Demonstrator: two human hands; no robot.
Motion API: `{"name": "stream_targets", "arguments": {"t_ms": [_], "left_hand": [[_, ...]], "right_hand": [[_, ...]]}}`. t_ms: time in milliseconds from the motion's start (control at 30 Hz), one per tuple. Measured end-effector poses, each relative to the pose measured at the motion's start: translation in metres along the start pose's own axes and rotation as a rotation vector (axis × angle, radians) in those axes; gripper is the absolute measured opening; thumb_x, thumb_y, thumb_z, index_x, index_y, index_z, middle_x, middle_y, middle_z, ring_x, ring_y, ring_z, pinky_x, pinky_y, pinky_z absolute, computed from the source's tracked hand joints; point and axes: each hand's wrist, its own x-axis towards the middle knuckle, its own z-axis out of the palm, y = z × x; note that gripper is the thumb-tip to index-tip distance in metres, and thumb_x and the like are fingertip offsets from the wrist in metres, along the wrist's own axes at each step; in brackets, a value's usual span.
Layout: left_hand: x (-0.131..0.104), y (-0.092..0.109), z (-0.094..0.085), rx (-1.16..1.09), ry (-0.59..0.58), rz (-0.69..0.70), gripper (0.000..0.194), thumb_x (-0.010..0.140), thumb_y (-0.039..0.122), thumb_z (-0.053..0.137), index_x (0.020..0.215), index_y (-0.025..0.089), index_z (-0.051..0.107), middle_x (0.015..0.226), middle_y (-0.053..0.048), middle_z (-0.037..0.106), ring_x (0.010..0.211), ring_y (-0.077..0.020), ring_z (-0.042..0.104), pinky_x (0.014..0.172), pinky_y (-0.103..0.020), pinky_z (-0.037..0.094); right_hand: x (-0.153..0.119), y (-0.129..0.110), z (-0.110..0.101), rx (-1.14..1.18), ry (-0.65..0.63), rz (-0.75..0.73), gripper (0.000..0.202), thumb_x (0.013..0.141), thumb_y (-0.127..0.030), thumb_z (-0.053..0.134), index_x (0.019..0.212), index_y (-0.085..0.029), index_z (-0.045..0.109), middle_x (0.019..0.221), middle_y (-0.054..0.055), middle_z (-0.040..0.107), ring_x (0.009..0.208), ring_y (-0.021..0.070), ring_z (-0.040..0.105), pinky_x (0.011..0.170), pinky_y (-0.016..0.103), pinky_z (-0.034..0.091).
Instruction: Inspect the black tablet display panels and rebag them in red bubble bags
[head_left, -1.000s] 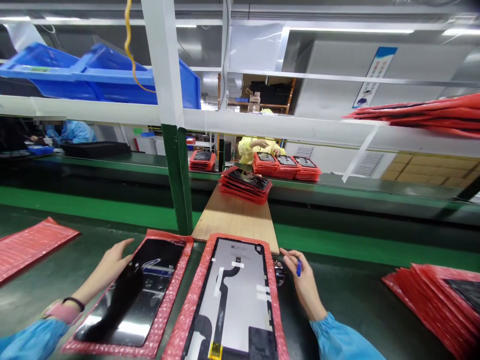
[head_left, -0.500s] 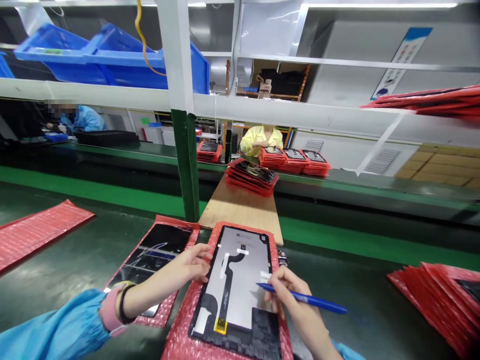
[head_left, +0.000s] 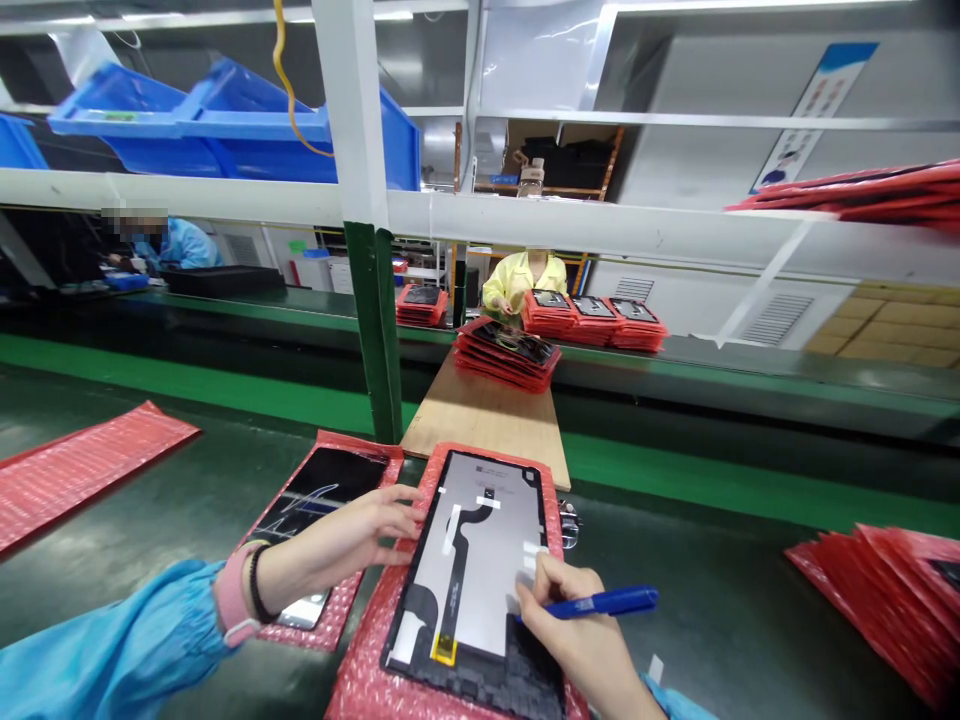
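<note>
A flat panel with a silver-grey back, a black ribbon cable and white tape pieces lies on a red bubble-wrap sleeve in front of me. My left hand rests at the panel's upper left edge, fingers apart and holding nothing. Over the panel's right side, my right hand grips a blue pen, its tip low over the dark lower part. Left of the panel, partly under my left forearm, a glossy black panel with pale marks lies on another red sleeve.
Red sleeves lie at the left and right. A stack of red-wrapped panels stands on a wooden board. A green-white post rises ahead. Blue bins sit above. Two people work beyond the bench.
My right hand has shifted down and turned, so the pen now lies flatter with its tip lower on the panel. My left fingers have spread slightly. The view has moved a little.
</note>
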Motion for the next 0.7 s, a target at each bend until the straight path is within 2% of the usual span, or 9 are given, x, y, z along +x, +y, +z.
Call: {"name": "stream_targets", "arguments": {"t_ms": [133, 233, 333, 433, 600, 700], "left_hand": [[0.003, 0.000, -0.004, -0.071, 0.019, -0.014, 0.035, 0.071, 0.010, 0.067, 0.103, 0.016, 0.055, 0.096, -0.006, 0.066, 0.079, -0.0169, 0.063, 0.078, -0.038, 0.050], [0.007, 0.000, -0.004, -0.074, 0.016, 0.003, 0.030, 0.072, 0.014, 0.071, 0.098, 0.017, 0.058, 0.090, -0.004, 0.068, 0.075, -0.0153, 0.064, 0.071, -0.033, 0.050], [0.014, 0.002, 0.006, -0.052, -0.018, 0.030, 0.028, 0.069, 0.016, 0.074, 0.095, 0.016, 0.063, 0.085, -0.004, 0.070, 0.073, -0.0152, 0.065, 0.067, -0.029, 0.050], [0.022, 0.000, 0.023, -0.035, -0.096, 0.037, 0.027, 0.067, 0.019, 0.077, 0.092, 0.012, 0.067, 0.085, -0.008, 0.072, 0.074, -0.0174, 0.067, 0.070, -0.030, 0.051], [0.033, -0.011, 0.041, -0.037, -0.106, 0.069, 0.034, 0.059, 0.009, 0.075, 0.092, 0.012, 0.066, 0.080, -0.008, 0.074, 0.066, -0.0180, 0.067, 0.066, -0.030, 0.052], [0.032, -0.013, 0.045, -0.050, -0.098, 0.103, 0.037, 0.057, 0.006, 0.072, 0.093, 0.013, 0.065, 0.081, -0.007, 0.074, 0.066, -0.0186, 0.068, 0.065, -0.030, 0.052]], "right_hand": [[0.000, 0.001, -0.001, 0.086, 0.012, 0.032, 0.032, 0.070, -0.025, 0.058, 0.051, -0.023, 0.032, 0.049, -0.007, 0.034, 0.049, 0.0106, 0.031, 0.051, 0.027, 0.022], [0.003, 0.001, -0.003, 0.222, -0.007, 0.070, 0.035, 0.072, -0.033, 0.059, 0.051, -0.024, 0.032, 0.046, -0.007, 0.036, 0.046, 0.0099, 0.032, 0.049, 0.026, 0.024], [0.007, 0.004, -0.005, 0.382, -0.034, 0.114, 0.040, 0.075, -0.047, 0.059, 0.054, -0.024, 0.033, 0.041, -0.008, 0.037, 0.040, 0.0080, 0.029, 0.045, 0.024, 0.025], [0.009, 0.006, -0.006, 0.490, -0.034, 0.151, 0.046, 0.075, -0.055, 0.062, 0.056, -0.023, 0.036, 0.039, -0.009, 0.038, 0.036, 0.0058, 0.026, 0.041, 0.021, 0.020], [0.007, 0.002, -0.008, 0.575, -0.021, 0.160, 0.048, 0.074, -0.056, 0.068, 0.059, -0.021, 0.040, 0.037, -0.008, 0.043, 0.034, 0.0034, 0.027, 0.039, 0.019, 0.018], [0.005, -0.003, -0.019, 0.591, -0.001, 0.145, 0.041, 0.080, -0.056, 0.062, 0.066, -0.019, 0.050, 0.041, -0.004, 0.054, 0.033, 0.0044, 0.035, 0.038, 0.018, 0.022]]}}
